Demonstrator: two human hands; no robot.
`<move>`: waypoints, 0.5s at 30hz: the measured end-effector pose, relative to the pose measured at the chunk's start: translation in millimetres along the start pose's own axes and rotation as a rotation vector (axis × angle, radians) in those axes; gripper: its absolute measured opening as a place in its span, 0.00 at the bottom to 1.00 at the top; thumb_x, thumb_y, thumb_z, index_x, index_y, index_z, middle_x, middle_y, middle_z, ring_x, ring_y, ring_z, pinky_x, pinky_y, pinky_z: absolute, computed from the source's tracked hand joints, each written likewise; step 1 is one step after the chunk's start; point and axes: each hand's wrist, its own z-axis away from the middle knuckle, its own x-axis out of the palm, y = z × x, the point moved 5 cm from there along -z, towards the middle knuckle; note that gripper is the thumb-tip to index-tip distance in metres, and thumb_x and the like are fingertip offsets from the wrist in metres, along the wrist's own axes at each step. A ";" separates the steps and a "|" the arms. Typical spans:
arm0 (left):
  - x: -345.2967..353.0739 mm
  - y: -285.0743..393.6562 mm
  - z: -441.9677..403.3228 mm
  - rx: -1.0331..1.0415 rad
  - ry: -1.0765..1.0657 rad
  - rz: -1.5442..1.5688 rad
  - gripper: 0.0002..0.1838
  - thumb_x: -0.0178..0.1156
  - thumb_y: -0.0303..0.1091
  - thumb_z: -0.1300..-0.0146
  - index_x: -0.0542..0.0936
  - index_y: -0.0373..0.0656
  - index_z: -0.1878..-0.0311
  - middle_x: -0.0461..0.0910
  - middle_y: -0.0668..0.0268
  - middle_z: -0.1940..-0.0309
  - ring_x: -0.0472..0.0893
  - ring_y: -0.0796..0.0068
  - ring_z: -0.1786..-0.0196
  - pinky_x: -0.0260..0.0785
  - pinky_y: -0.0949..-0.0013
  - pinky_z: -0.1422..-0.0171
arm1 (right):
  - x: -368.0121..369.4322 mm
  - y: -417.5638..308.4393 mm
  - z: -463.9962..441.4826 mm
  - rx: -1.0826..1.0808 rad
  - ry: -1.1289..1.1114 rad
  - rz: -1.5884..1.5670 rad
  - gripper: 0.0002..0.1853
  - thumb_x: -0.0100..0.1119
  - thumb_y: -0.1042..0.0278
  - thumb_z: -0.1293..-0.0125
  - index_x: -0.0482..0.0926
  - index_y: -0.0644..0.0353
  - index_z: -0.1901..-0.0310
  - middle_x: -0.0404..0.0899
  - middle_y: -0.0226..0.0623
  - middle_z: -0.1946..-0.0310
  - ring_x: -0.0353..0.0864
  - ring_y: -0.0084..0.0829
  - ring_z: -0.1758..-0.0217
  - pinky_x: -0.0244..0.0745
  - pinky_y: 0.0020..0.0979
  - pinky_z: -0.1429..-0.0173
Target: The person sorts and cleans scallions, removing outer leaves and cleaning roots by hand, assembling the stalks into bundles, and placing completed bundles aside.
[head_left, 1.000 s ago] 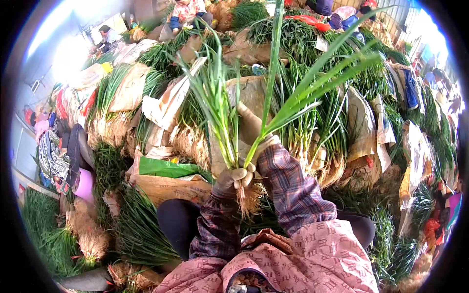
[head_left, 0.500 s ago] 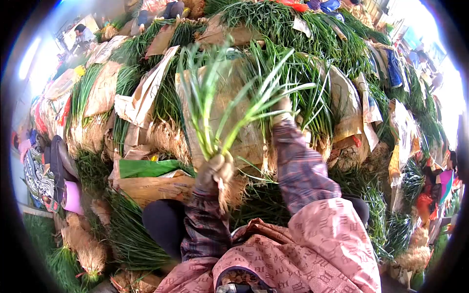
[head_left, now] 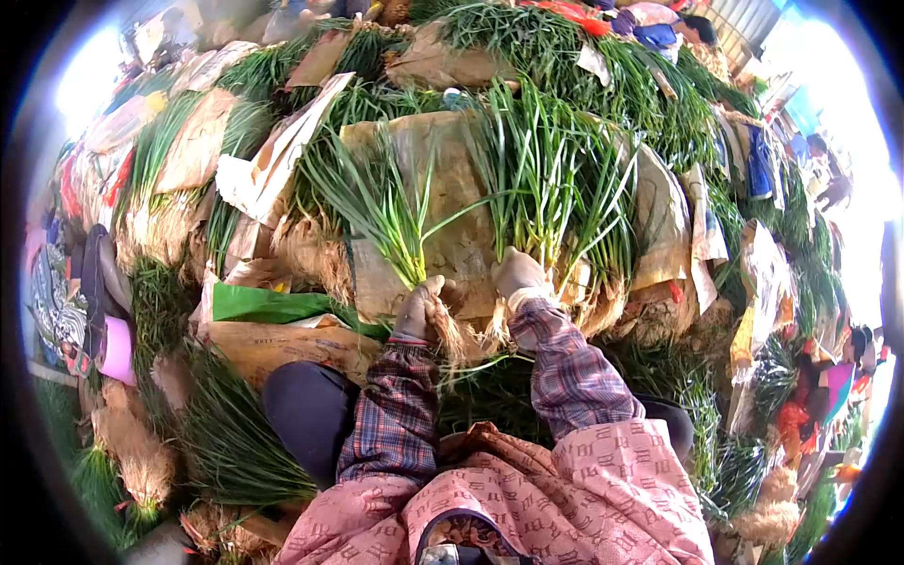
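Observation:
My left hand (head_left: 420, 309), gloved, is closed round the base of a small bunch of green stalks (head_left: 400, 231); its leaves fan up and left, and pale roots hang below the fist. To the right, my right hand (head_left: 518, 275), also gloved, is closed at the lower stems of upright green plants (head_left: 541, 188) that stand against the pile. What its fingers hold is partly hidden. A brown sack sheet (head_left: 461, 179) lies behind and between both hands.
Bundles of greens with brown wrappings (head_left: 198, 141) lie beyond and to both sides. A green sheet (head_left: 268, 303) and brown paper (head_left: 292, 348) are left of my left hand. Loose greens (head_left: 231, 428) lie by my knee (head_left: 309, 419). Other people are at the far edges.
My right hand has left the held bunch and moved down to the stems at the right. My left hand has lowered with its bunch, whose leaves now lean left.

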 end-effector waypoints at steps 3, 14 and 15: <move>25.1 26.0 34.6 0.107 0.148 -0.027 0.17 0.59 0.44 0.40 0.73 0.39 0.58 0.76 0.62 0.73 0.75 0.76 0.71 0.71 0.73 0.69 | 9.0 -4.4 11.0 -0.115 -0.183 -0.659 0.17 0.60 0.57 0.39 0.77 0.64 0.58 0.82 0.43 0.64 0.82 0.33 0.61 0.77 0.32 0.58; 39.6 10.3 31.3 0.064 -0.211 0.086 0.19 0.51 0.37 0.34 0.72 0.33 0.47 0.78 0.60 0.59 0.80 0.69 0.57 0.76 0.70 0.54 | 47.4 -15.3 -32.5 -0.097 -0.170 -1.068 0.26 0.54 0.51 0.34 0.72 0.68 0.46 0.80 0.32 0.71 0.76 0.17 0.76 0.70 0.19 0.76; 34.6 8.8 27.3 0.012 -0.185 0.004 0.18 0.52 0.38 0.34 0.73 0.33 0.48 0.78 0.60 0.60 0.80 0.69 0.58 0.75 0.70 0.54 | 48.9 -17.7 -34.9 -0.198 -0.011 -0.867 0.23 0.53 0.51 0.34 0.74 0.65 0.50 0.80 0.40 0.67 0.78 0.31 0.71 0.72 0.28 0.66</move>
